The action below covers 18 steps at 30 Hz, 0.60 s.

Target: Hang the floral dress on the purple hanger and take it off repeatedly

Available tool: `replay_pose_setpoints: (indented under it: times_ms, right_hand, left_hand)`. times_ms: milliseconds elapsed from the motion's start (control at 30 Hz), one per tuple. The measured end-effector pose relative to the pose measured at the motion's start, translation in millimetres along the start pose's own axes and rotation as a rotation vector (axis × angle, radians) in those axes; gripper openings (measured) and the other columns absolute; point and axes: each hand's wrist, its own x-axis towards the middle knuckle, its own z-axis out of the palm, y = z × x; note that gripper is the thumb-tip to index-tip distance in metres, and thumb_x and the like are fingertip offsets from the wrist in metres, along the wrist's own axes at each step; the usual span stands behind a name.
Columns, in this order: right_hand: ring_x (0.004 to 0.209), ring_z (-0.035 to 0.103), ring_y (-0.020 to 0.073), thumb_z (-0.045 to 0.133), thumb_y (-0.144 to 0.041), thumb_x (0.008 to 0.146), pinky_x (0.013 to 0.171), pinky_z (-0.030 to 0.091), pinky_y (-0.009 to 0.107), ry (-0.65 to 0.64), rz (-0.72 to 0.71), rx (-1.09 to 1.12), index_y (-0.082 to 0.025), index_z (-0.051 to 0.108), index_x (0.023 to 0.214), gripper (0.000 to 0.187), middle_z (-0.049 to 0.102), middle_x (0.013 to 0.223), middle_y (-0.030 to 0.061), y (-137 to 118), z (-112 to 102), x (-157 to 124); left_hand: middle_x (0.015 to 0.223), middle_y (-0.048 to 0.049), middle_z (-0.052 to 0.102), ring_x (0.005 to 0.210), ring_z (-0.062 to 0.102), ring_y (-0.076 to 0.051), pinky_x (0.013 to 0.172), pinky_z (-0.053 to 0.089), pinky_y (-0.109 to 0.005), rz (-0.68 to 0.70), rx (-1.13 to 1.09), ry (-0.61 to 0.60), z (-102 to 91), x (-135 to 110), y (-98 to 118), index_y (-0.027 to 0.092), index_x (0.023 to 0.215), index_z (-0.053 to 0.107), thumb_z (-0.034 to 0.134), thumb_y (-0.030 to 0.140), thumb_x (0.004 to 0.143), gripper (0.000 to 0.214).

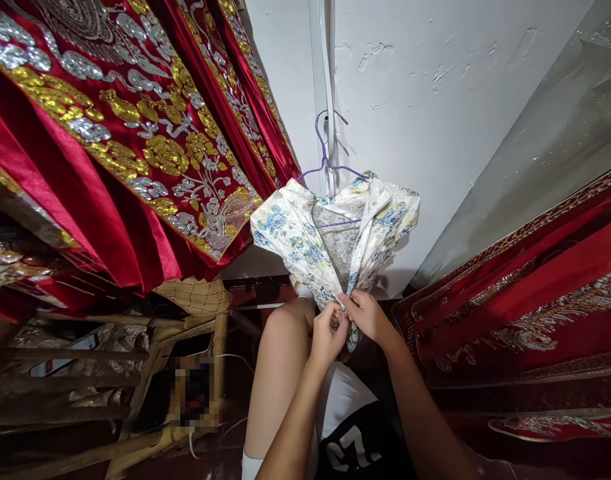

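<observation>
A white blouse with blue and yellow flowers (298, 243) hangs in front of me on a purple wire hanger (324, 150). Its neckline lies open, showing the inside of the back. Where the two front edges meet, my left hand (330, 331) and my right hand (366, 315) pinch the cloth close together. My left fingers are curled and my right thumb presses on the edge. Whatever small fastening may lie between the fingertips is hidden. The lower part of the blouse hangs behind and below my hands.
Red garments with gold and silver sequins (185, 153) hang at the left. More red embroidered cloth (525, 300) hangs at the right, beside a sheer grey-white fabric (545, 153). A bamboo chair or rack (220, 353) stands at lower left. Behind the blouse is a white wall (415, 80).
</observation>
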Motion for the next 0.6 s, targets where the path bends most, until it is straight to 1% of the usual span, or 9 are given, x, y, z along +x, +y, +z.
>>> replay_pose_setpoints:
  times_ms: [67, 133, 167, 233, 333, 400, 467, 500, 600]
  right_hand:
    - [0.053, 0.052, 0.0149, 0.057, -0.053, 0.093, 0.056, 0.036, 0.028, 0.015, -0.017, 0.019, -0.022, 0.047, 0.057, 0.048, 0.053, 0.049, -0.0016, 9.9, 9.7, -6.0]
    - [0.052, 0.051, 0.0142, 0.055, -0.05, 0.095, 0.056, 0.037, 0.028, -0.053, -0.039, 0.021, -0.021, 0.052, 0.057, 0.047, 0.054, 0.05, -0.0014, 12.8, 12.6, -11.2]
    - [0.052, 0.051, 0.0141, 0.055, -0.048, 0.095, 0.056, 0.037, 0.028, -0.083, -0.046, 0.032, -0.02, 0.056, 0.059, 0.045, 0.055, 0.05, -0.0012, 12.6, 12.2, -13.5]
    - [0.051, 0.051, 0.014, 0.057, -0.047, 0.093, 0.055, 0.037, 0.028, -0.103, -0.037, 0.107, -0.019, 0.063, 0.063, 0.041, 0.056, 0.051, -0.0007, 10.4, 9.9, -17.1]
    - [0.045, 0.046, 0.0127, 0.06, -0.051, 0.089, 0.049, 0.035, 0.027, -0.097, 0.034, 0.277, -0.019, 0.065, 0.064, 0.041, 0.056, 0.047, -0.0006, 1.5, 3.9, -13.9]
    - [0.041, 0.042, 0.0112, 0.062, -0.053, 0.088, 0.045, 0.033, 0.026, -0.096, 0.062, 0.309, -0.018, 0.067, 0.065, 0.042, 0.057, 0.047, -0.0006, -13.7, -5.1, 0.9]
    - [0.041, 0.042, 0.0097, 0.066, -0.051, 0.087, 0.044, 0.034, 0.024, -0.065, 0.051, 0.27, -0.018, 0.069, 0.067, 0.039, 0.06, 0.051, -0.0004, -39.0, -19.0, 28.6]
    - [0.039, 0.04, 0.0087, 0.07, -0.049, 0.086, 0.042, 0.033, 0.024, -0.006, 0.065, 0.256, -0.018, 0.067, 0.064, 0.038, 0.059, 0.049, -0.0009, -54.6, -26.9, 46.0]
    - [0.041, 0.042, 0.0065, 0.067, -0.033, 0.092, 0.044, 0.034, 0.021, 0.117, -0.124, 0.306, -0.016, 0.067, 0.065, 0.033, 0.061, 0.052, -0.0002, -102.5, -47.8, 97.2]
  left_hand:
    - [0.069, 0.0021, 0.055, 0.066, 0.052, -0.013, 0.067, 0.042, -0.023, 0.005, 0.015, 0.003, -0.8, -1.9, -0.8, 0.021, 0.077, 0.052, 0.054, 0.022, 0.09, 0.014]
    - [0.067, 0.0029, 0.051, 0.063, 0.05, -0.014, 0.065, 0.041, -0.023, -0.001, 0.05, 0.011, -2.8, -3.5, -2.5, 0.021, 0.076, 0.052, 0.054, 0.023, 0.091, 0.015]
    - [0.066, 0.0029, 0.051, 0.063, 0.049, -0.014, 0.065, 0.041, -0.023, -0.002, 0.069, 0.009, -4.0, -4.1, -3.5, 0.021, 0.077, 0.052, 0.054, 0.024, 0.092, 0.015]
    - [0.067, 0.0021, 0.053, 0.064, 0.05, -0.014, 0.066, 0.041, -0.024, 0.012, 0.104, -0.005, -5.9, -5.0, -5.3, 0.021, 0.078, 0.053, 0.052, 0.024, 0.093, 0.015]
    - [0.07, 0.0004, 0.055, 0.065, 0.051, -0.015, 0.067, 0.041, -0.025, 0.064, 0.161, -0.023, -5.9, -5.6, -8.3, 0.022, 0.077, 0.051, 0.049, 0.022, 0.094, 0.017]
    - [0.069, 0.001, 0.051, 0.063, 0.049, -0.014, 0.065, 0.04, -0.024, 0.089, 0.217, -0.001, -1.9, -5.8, -11.2, 0.022, 0.075, 0.046, 0.048, 0.021, 0.093, 0.018]
    - [0.067, 0.0018, 0.048, 0.062, 0.048, -0.014, 0.063, 0.039, -0.024, 0.102, 0.279, 0.012, 6.8, -6.0, -14.8, 0.023, 0.074, 0.043, 0.047, 0.021, 0.092, 0.018]
    - [0.067, 0.0019, 0.048, 0.062, 0.048, -0.014, 0.063, 0.038, -0.024, 0.106, 0.307, 0.003, 12.7, -6.1, -16.6, 0.023, 0.074, 0.041, 0.047, 0.02, 0.092, 0.019]
    - [0.068, 0.001, 0.05, 0.063, 0.051, -0.015, 0.063, 0.04, -0.025, 0.114, 0.385, -0.098, 29.9, -3.7, -18.7, 0.023, 0.075, 0.041, 0.045, 0.02, 0.092, 0.018]
